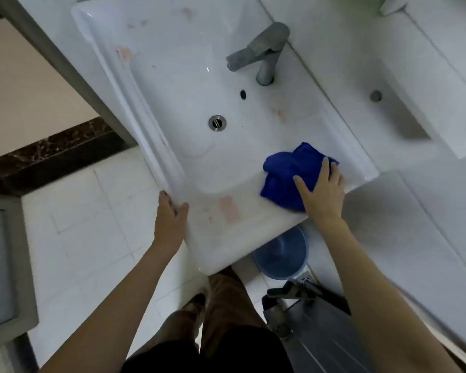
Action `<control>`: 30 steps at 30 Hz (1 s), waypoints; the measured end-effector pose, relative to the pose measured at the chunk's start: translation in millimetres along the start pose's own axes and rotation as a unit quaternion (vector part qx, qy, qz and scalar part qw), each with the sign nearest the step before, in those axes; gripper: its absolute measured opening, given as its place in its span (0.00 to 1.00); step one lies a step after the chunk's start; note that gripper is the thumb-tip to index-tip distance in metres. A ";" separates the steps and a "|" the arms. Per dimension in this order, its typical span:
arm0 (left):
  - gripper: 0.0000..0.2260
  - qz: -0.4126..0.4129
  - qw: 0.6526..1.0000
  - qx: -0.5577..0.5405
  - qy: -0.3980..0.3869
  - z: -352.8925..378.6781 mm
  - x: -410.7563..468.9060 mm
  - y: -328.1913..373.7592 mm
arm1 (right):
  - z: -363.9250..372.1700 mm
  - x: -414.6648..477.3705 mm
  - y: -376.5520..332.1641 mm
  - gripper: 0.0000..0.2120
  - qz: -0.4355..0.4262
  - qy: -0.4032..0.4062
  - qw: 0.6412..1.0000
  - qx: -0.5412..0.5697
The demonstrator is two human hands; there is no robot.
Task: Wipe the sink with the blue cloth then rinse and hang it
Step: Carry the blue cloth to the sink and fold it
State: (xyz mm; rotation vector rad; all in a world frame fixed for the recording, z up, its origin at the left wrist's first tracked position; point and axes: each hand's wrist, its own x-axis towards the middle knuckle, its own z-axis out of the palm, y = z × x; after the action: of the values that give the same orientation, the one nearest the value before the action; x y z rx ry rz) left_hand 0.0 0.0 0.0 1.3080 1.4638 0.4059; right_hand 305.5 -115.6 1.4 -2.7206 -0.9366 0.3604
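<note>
Step in hand: wiping, 1st part of the task; rinse + hang not yet done. The bunched blue cloth [283,173] sits at the front-right corner of the white rectangular ceramic sink [172,76], partly on the flat rim, partly dipping twd the basin. Pinkish smears [228,208] show on the front rim betw. the two hands, w/ more on the far-left ledge, so prob. early in the wipe.

Next move, as I judge it: drag the cloth left along the front rim over those smears w/ firm downward pressure, then work into the basin round the round metal drain [217,122].

Right hand [324,191]: palm down on the cloth, fingers straight + spread apart, pressing not pinching; forearm reaches in from lower right.

Left hand [170,215]: braces at the front-left rim, thumb on top, fingers look hooked over the outer edge, i.e. clamped on the rim; arm nearly straight.
</note>
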 end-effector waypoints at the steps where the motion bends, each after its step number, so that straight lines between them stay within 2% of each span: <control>1: 0.20 -0.010 1.000 0.012 0.011 1.1 1.4 1.8 | 5.5 3.0 0.5 0.45 0.014 -0.006 1.000 -0.019; 4: 0.28 -0.035 0.998 0.049 0.024 4.3 6.0 -8.2 | 17.3 6.0 -3.4 0.49 0.026 -0.015 0.996 -0.083; 6: 0.29 -0.048 0.997 0.049 0.029 5.3 8.5 -10.1 | 22.2 8.8 -8.5 0.47 0.042 -0.027 0.994 -0.099; 9: 0.28 -0.044 0.997 0.054 0.039 7.8 8.2 -9.2 | 21.2 10.4 -15.7 0.39 0.063 -0.050 0.994 -0.068; 14: 0.28 -0.057 0.996 0.053 0.044 9.4 5.0 -6.6 | 8.1 13.7 -12.3 0.26 0.063 -0.069 0.991 0.098; 17: 0.27 -0.075 0.995 0.045 0.049 5.1 4.4 1.1 | -12.0 13.5 -12.9 0.18 0.108 -0.066 0.960 0.250; 20: 0.21 -0.089 0.994 0.041 0.048 -2.7 0.0 11.2 | -35.5 5.7 -25.3 0.18 0.137 -0.078 0.925 0.345; 25: 0.05 -0.032 0.998 0.018 0.047 -36.8 -27.7 36.6 | -68.1 -29.3 -72.9 0.13 0.068 -0.117 0.888 0.439; 30: 0.06 0.045 0.993 -0.020 0.108 -89.2 -72.6 36.7 | -72.4 -74.0 -140.3 0.09 -0.045 -0.200 0.857 0.473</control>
State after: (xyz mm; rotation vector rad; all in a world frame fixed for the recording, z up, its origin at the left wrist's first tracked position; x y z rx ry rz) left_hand -71.1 -16.1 96.2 1.3344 1.5695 0.6500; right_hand 191.5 -65.1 123.4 -1.7092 -0.6887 1.0653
